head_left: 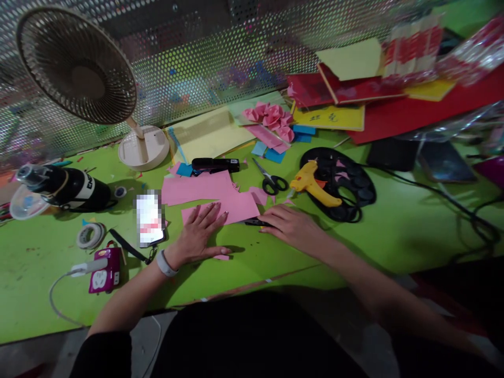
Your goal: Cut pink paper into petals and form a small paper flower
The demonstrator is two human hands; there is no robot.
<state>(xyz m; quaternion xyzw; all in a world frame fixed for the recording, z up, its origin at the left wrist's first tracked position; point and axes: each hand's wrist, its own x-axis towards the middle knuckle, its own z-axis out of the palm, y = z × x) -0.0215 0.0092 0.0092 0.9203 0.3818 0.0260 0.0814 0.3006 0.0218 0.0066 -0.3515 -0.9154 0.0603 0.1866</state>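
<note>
My left hand (199,233) lies flat, fingers spread, pressing on a pink paper sheet (232,206) on the green table (275,257). My right hand (289,223) rests palm down beside the sheet's right edge, its fingers over a small dark object (252,222) that I cannot make out. More pink paper (197,187) lies just behind the sheet. Small pink scraps are scattered around both hands.
Scissors (271,181), a black stapler (216,165) and a yellow glue gun (313,184) on a black tray (354,184) lie behind the hands. A fan (79,65), a black bottle (66,188), tape rolls (90,234), a phone (149,218) and a purple adapter (104,269) stand left. Coloured paper (354,100) piles at the back.
</note>
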